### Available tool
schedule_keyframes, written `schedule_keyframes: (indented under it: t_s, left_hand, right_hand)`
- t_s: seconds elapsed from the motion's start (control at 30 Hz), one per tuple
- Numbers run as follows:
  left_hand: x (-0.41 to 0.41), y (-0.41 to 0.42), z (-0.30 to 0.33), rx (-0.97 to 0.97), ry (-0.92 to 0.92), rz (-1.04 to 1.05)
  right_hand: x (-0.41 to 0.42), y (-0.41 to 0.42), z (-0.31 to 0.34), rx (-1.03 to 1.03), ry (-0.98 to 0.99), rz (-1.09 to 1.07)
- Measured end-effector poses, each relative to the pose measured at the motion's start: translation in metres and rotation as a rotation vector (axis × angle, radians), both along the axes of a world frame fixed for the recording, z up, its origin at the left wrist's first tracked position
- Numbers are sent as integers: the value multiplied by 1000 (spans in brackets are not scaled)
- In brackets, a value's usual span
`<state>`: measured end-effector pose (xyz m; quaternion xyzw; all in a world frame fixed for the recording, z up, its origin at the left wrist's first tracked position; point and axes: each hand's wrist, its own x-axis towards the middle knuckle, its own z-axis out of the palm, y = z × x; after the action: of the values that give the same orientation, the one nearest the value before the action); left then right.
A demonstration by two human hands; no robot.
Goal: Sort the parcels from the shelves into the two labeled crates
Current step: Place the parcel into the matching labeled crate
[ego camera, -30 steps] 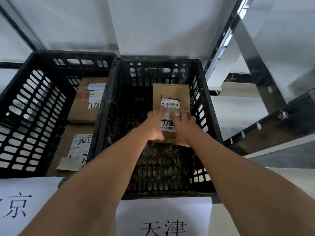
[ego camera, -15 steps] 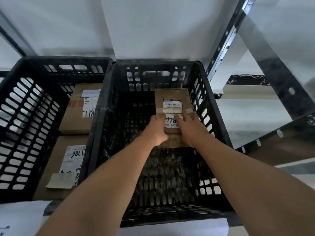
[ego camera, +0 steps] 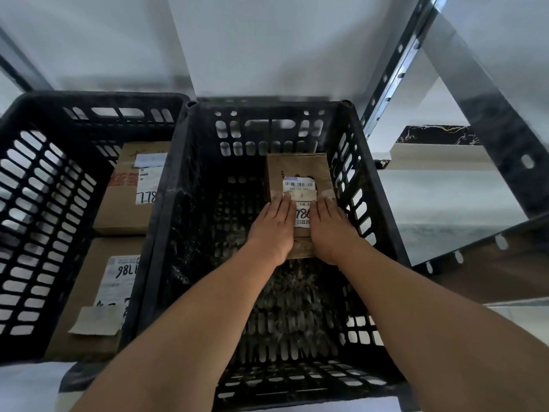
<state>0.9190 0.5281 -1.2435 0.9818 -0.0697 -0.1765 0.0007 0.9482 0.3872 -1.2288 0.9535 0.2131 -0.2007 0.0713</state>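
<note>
Your left hand [ego camera: 271, 226] and right hand [ego camera: 329, 226] lie flat, fingers extended, on the parcel [ego camera: 298, 173]. It sits in the right crate [ego camera: 383, 203], at its far right corner. Left of that crate, the left crate [ego camera: 44, 203] holds two boxes [ego camera: 118, 203].

Grey metal shelving upright [ego camera: 395, 69]; pale wall [ego camera: 237, 40]; perhaps dark marble skirting [ego camera: 436, 135]

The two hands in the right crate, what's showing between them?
In the head view, between the left hand and right hand lies a strip of the brown parcel, showing its white label with handwritten digits.
</note>
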Motion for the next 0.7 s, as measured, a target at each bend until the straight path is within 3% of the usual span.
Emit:
schedule_keyframes:
  t_s: [0.2,0.43,0.57,0.7]
  left_hand:
    - [4,-2,5,44,89,-3]
    - [2,3,44,91,62,-47]
    - [-9,9,109,89,57,-15]
    - [-28,22,216,46,-53,128]
  right_hand:
    - [1,4,-5,1,25,-25]
    - [0,1,40,17,48,-32]
    - [-9,4,96,1,35,-13]
    - [-26,13,194,29,-8,-55]
